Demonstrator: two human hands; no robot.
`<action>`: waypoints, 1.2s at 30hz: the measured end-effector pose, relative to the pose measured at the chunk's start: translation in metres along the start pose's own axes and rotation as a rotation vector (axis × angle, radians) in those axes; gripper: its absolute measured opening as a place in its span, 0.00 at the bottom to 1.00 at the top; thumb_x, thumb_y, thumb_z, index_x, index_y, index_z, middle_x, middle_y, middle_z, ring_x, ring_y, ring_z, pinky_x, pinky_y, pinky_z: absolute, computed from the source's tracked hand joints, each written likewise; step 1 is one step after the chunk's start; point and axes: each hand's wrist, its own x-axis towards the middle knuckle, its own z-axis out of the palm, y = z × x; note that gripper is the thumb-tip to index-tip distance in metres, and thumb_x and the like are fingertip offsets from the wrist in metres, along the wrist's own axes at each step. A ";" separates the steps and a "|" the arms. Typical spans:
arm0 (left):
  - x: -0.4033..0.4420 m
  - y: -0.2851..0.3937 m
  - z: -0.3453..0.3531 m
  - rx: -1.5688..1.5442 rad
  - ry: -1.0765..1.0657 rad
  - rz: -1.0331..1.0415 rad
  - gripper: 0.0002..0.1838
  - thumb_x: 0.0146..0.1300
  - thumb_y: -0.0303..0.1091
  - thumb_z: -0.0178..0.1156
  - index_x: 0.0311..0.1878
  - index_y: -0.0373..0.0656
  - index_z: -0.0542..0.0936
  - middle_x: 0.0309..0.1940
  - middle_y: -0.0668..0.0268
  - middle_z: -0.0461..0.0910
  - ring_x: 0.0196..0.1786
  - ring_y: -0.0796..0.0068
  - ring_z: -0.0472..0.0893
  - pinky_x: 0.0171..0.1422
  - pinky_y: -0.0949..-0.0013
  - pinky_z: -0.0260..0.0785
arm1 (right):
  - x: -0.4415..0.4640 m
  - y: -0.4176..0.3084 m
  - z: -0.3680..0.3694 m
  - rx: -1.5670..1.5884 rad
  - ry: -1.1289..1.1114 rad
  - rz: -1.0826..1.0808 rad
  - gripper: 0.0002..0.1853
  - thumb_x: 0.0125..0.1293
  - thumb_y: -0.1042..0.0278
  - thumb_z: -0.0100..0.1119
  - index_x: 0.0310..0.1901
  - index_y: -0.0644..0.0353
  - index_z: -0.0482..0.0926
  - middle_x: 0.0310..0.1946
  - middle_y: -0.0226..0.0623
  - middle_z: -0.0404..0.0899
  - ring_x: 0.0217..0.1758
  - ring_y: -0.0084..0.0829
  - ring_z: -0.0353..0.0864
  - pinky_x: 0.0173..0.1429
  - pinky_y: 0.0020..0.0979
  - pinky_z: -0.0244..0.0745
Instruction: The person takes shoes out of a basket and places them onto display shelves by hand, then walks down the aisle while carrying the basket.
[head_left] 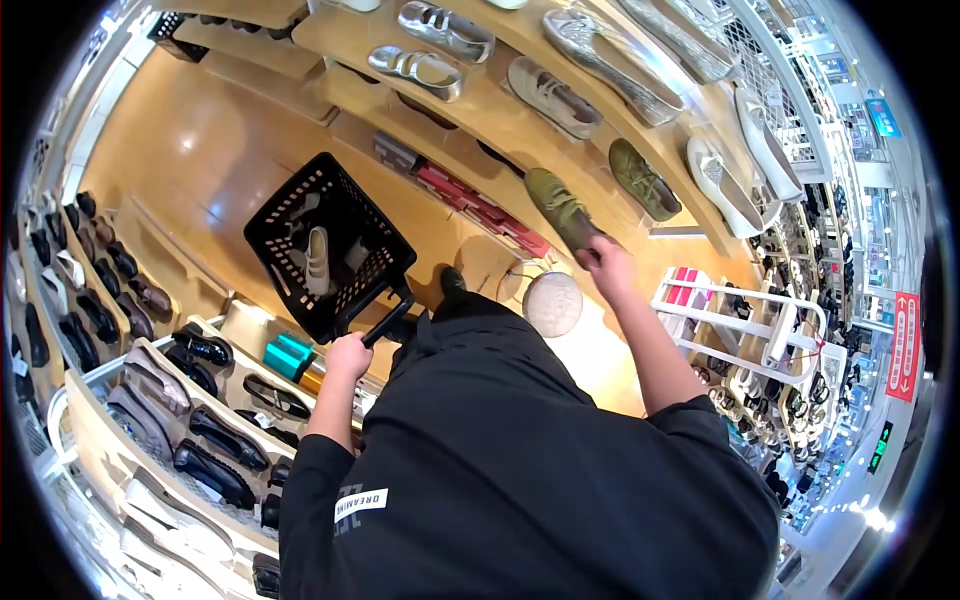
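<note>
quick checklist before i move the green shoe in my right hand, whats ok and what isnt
1. Right hand gripping the green shoe at its heel end: ok.
2. Green shoe lifted clear of the shelf: cannot tell.
3. Left hand on the basket handle: ok.
4. Black basket free of other shoes: not ok, a pale shoe lies inside.
5. Other green shoe in hand too: not ok, it sits on the shelf.

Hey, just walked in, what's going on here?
A person's right hand holds an olive-green lace-up shoe by its heel end; a similar green shoe sits on the light wooden shelf. The left hand grips the handle of a black perforated plastic basket, where a pale strapped shoe lies.
</note>
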 end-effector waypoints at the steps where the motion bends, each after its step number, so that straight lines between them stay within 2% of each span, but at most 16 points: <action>1: 0.003 -0.003 0.003 0.024 0.005 -0.001 0.13 0.64 0.37 0.63 0.50 0.49 0.88 0.48 0.54 0.89 0.54 0.50 0.87 0.61 0.51 0.79 | -0.005 0.017 -0.002 0.037 0.066 0.001 0.11 0.68 0.60 0.71 0.42 0.55 0.80 0.41 0.45 0.85 0.46 0.54 0.86 0.49 0.52 0.80; 2: 0.005 -0.007 0.006 0.028 0.015 0.001 0.13 0.64 0.37 0.63 0.50 0.49 0.88 0.48 0.54 0.89 0.54 0.50 0.87 0.61 0.51 0.79 | -0.009 0.034 -0.004 0.073 0.133 0.002 0.11 0.68 0.60 0.71 0.42 0.56 0.80 0.42 0.45 0.85 0.46 0.54 0.86 0.49 0.52 0.80; 9: -0.001 0.002 0.005 0.064 0.113 -0.112 0.13 0.64 0.37 0.66 0.51 0.54 0.89 0.47 0.55 0.89 0.53 0.50 0.87 0.58 0.51 0.81 | 0.009 0.132 0.010 -0.038 0.178 -0.014 0.11 0.70 0.60 0.68 0.43 0.56 0.79 0.48 0.45 0.85 0.47 0.54 0.86 0.49 0.53 0.82; 12: -0.002 0.008 0.007 0.057 0.135 -0.140 0.13 0.64 0.40 0.67 0.51 0.54 0.89 0.47 0.55 0.89 0.54 0.51 0.87 0.58 0.51 0.81 | 0.021 0.156 0.014 -0.003 0.187 -0.026 0.12 0.69 0.60 0.69 0.43 0.57 0.78 0.44 0.45 0.83 0.45 0.56 0.84 0.47 0.53 0.80; 14: -0.003 0.013 0.008 0.032 0.148 -0.166 0.12 0.64 0.41 0.69 0.49 0.51 0.88 0.47 0.53 0.89 0.54 0.49 0.87 0.57 0.50 0.81 | 0.027 0.180 0.032 -0.047 0.159 -0.031 0.12 0.70 0.58 0.69 0.43 0.56 0.79 0.45 0.44 0.84 0.46 0.55 0.85 0.48 0.52 0.81; 16: -0.005 0.019 0.012 -0.027 0.255 -0.167 0.12 0.64 0.39 0.70 0.48 0.47 0.85 0.47 0.52 0.88 0.53 0.46 0.86 0.55 0.48 0.80 | 0.035 0.191 0.038 -0.093 0.126 -0.040 0.12 0.70 0.57 0.68 0.44 0.56 0.81 0.45 0.44 0.84 0.46 0.53 0.86 0.49 0.52 0.81; 17: -0.008 0.020 0.015 -0.091 0.323 -0.141 0.13 0.64 0.37 0.70 0.48 0.45 0.81 0.47 0.51 0.87 0.52 0.44 0.85 0.55 0.47 0.79 | 0.035 0.197 0.043 -0.130 0.081 0.057 0.13 0.71 0.56 0.68 0.45 0.56 0.82 0.45 0.43 0.85 0.47 0.52 0.86 0.49 0.51 0.81; 18: -0.011 0.024 0.017 -0.133 0.413 -0.125 0.14 0.63 0.36 0.71 0.48 0.45 0.80 0.46 0.52 0.86 0.52 0.44 0.84 0.56 0.47 0.77 | 0.038 0.198 0.046 -0.166 0.038 0.151 0.13 0.71 0.54 0.68 0.46 0.55 0.82 0.46 0.42 0.86 0.48 0.51 0.87 0.50 0.51 0.82; 20: -0.016 0.034 0.020 -0.098 0.506 -0.016 0.15 0.63 0.38 0.72 0.49 0.45 0.81 0.44 0.53 0.85 0.52 0.45 0.84 0.57 0.47 0.76 | 0.043 0.202 0.046 -0.172 -0.017 0.179 0.13 0.72 0.53 0.66 0.47 0.54 0.82 0.48 0.40 0.85 0.49 0.49 0.87 0.51 0.50 0.83; 21: -0.019 0.039 0.028 -0.096 0.505 -0.023 0.15 0.63 0.38 0.72 0.49 0.45 0.81 0.44 0.53 0.85 0.52 0.45 0.84 0.57 0.47 0.76 | 0.044 0.206 0.046 -0.186 -0.070 0.213 0.13 0.73 0.52 0.65 0.47 0.52 0.81 0.50 0.39 0.85 0.51 0.47 0.88 0.51 0.50 0.84; 23: -0.021 0.051 0.041 -0.015 0.582 -0.070 0.16 0.63 0.42 0.72 0.49 0.46 0.82 0.42 0.55 0.85 0.51 0.46 0.84 0.58 0.46 0.74 | 0.048 0.210 0.047 -0.157 -0.040 0.199 0.14 0.72 0.52 0.66 0.47 0.53 0.82 0.49 0.40 0.86 0.50 0.48 0.88 0.51 0.50 0.83; 26: -0.020 0.059 0.043 -0.045 0.470 -0.165 0.17 0.64 0.45 0.72 0.49 0.46 0.82 0.43 0.55 0.86 0.52 0.47 0.84 0.59 0.44 0.72 | 0.047 0.215 0.049 -0.112 -0.011 0.196 0.14 0.71 0.53 0.68 0.47 0.54 0.83 0.47 0.42 0.87 0.50 0.50 0.88 0.52 0.50 0.82; 29: -0.025 0.067 0.045 -0.085 0.488 -0.149 0.16 0.64 0.45 0.70 0.45 0.44 0.83 0.41 0.51 0.85 0.50 0.43 0.84 0.54 0.44 0.75 | 0.050 0.215 0.047 -0.100 -0.039 0.230 0.15 0.70 0.52 0.68 0.49 0.53 0.83 0.48 0.42 0.87 0.51 0.49 0.88 0.53 0.50 0.82; 31: -0.028 0.070 0.052 -0.086 0.503 -0.157 0.16 0.64 0.45 0.70 0.45 0.44 0.83 0.41 0.51 0.85 0.50 0.43 0.84 0.54 0.44 0.75 | 0.051 0.210 0.043 -0.107 -0.066 0.253 0.16 0.70 0.51 0.68 0.51 0.52 0.83 0.48 0.42 0.87 0.53 0.49 0.88 0.55 0.50 0.82; 33: -0.029 0.074 0.058 -0.085 0.518 -0.160 0.15 0.65 0.45 0.70 0.46 0.44 0.83 0.41 0.52 0.85 0.50 0.43 0.84 0.55 0.44 0.74 | 0.052 0.202 0.038 -0.155 -0.099 0.244 0.21 0.70 0.47 0.67 0.56 0.50 0.83 0.51 0.41 0.88 0.56 0.48 0.87 0.59 0.49 0.82; 36: -0.034 0.082 0.062 -0.098 0.495 -0.197 0.15 0.65 0.45 0.70 0.47 0.47 0.83 0.43 0.57 0.85 0.53 0.48 0.84 0.58 0.45 0.73 | 0.055 0.181 0.033 -0.181 -0.080 0.242 0.24 0.70 0.44 0.66 0.61 0.47 0.83 0.56 0.40 0.87 0.59 0.46 0.86 0.62 0.48 0.82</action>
